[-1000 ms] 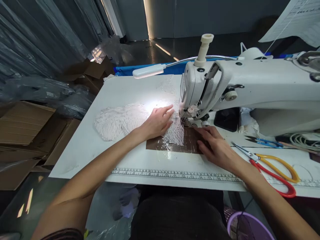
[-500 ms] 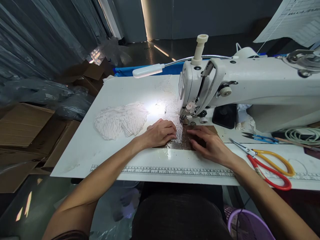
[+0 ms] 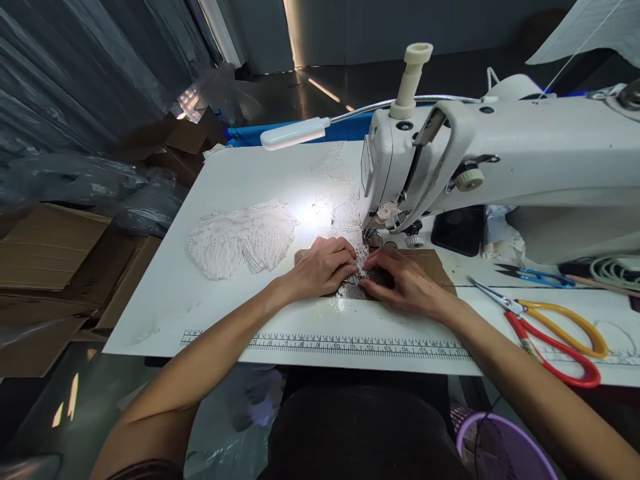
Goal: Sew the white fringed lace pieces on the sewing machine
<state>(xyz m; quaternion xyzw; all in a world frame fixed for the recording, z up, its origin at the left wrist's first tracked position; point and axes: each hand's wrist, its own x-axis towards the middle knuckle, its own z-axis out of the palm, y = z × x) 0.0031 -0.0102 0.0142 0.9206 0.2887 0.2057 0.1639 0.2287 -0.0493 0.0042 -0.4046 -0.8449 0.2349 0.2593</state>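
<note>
White lace [image 3: 345,210] runs over the table to the presser foot of the white sewing machine [image 3: 387,160]. Just in front of the foot, my left hand [image 3: 327,268] is closed, its curled fingertips on the left side of the lace. My right hand [image 3: 407,283] grips the lace's right edge between thumb and fingers, close to my left fingertips. Beneath both hands is a brownish, shiny plate [image 3: 435,267]. Further left lies a gathered, ruffled lace piece [image 3: 240,240]. The needle tip is too small to make out.
Scissors with red and yellow handles [image 3: 545,327] and blue thread snips [image 3: 537,275] lie on the right. A black phone-like object [image 3: 457,231] rests under the machine arm. A lamp [image 3: 294,133] lights the table; a printed ruler [image 3: 325,345] lines its front edge.
My right hand has moved left from the plate onto the lace and closed on its edge. My left hand has hardly moved. The view has shifted slightly.
</note>
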